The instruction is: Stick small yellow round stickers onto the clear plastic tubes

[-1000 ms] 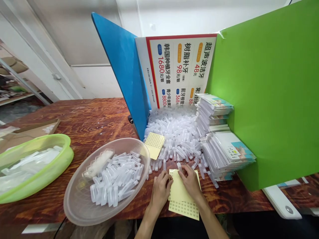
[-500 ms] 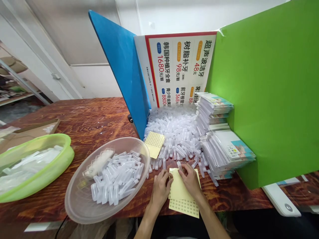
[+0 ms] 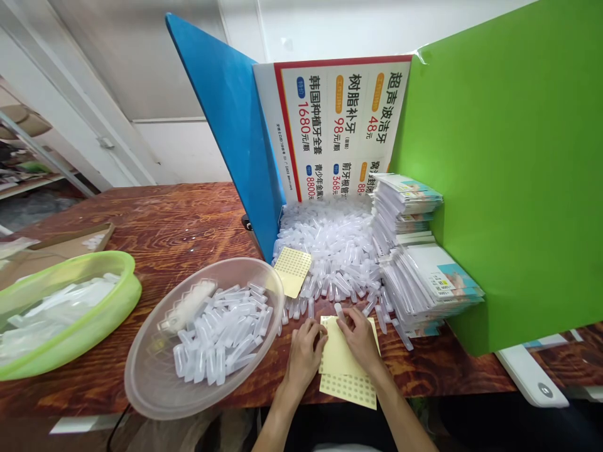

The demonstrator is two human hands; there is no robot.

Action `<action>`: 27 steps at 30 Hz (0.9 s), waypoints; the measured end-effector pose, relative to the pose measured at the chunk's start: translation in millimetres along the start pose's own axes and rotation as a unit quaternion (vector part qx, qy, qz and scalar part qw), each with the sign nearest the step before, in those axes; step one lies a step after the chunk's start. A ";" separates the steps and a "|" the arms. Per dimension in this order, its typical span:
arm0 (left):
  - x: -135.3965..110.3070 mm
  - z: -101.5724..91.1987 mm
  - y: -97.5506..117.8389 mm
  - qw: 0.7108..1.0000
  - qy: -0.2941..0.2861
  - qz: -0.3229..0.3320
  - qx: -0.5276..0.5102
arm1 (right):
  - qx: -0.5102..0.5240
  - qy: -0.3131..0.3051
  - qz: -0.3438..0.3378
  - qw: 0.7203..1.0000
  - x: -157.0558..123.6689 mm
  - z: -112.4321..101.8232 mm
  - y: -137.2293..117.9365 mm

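Observation:
My left hand (image 3: 305,353) rests curled on the left edge of a pale yellow sticker sheet (image 3: 340,359) at the table's front edge. Over the sheet's top, my right hand (image 3: 360,338) has its fingers pinched round a small clear plastic tube (image 3: 338,311). A second yellow sheet with rows of round stickers (image 3: 349,388) lies under the first. Just beyond the hands spreads a heap of clear tubes (image 3: 332,245).
A clear bowl (image 3: 155,383) of tubes sits at left, a green basin (image 3: 89,329) further left. Stacks of printed cards (image 3: 424,276) stand at right. Blue (image 3: 235,119), white printed (image 3: 339,125) and green (image 3: 509,176) boards wall in the heap. Another sticker sheet (image 3: 292,271) leans there.
Both hands have stayed on the yellow sheet with only small finger movement. The view has shifted slightly.

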State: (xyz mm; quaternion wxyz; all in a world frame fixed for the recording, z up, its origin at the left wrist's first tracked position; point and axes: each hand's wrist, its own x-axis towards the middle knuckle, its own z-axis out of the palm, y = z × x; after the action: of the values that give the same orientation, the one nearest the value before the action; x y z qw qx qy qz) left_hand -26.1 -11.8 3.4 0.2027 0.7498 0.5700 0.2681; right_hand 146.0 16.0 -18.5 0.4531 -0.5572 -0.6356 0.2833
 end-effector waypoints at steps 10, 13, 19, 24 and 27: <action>0.9 0.3 -0.6 1.000 -0.001 0.000 -0.014 | -0.002 -0.011 0.010 1.000 -0.5 -0.7 -0.8; 1.4 -0.4 -0.1 1.000 -0.006 -0.003 -0.012 | 0.000 -0.014 0.011 1.000 -0.3 -0.5 -0.9; 3.0 -2.5 0.4 1.000 -0.019 -0.011 -0.012 | 0.001 -0.015 0.010 1.000 0.2 -0.7 -2.4; 8.4 -8.3 0.5 0.998 -0.052 -0.016 -0.014 | -0.002 -0.014 0.000 1.000 0.2 -1.9 -5.3; 14.7 -12.3 0.6 0.997 -0.071 -0.013 -0.018 | -0.003 -0.014 -0.005 1.000 0.4 -1.9 -5.9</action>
State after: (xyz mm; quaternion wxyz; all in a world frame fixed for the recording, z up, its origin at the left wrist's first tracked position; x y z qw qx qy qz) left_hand -30.3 2.2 15.8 0.2598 0.7557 0.5587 0.2221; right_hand 145.1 14.8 -12.5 0.4436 -0.5515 -0.6456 0.2869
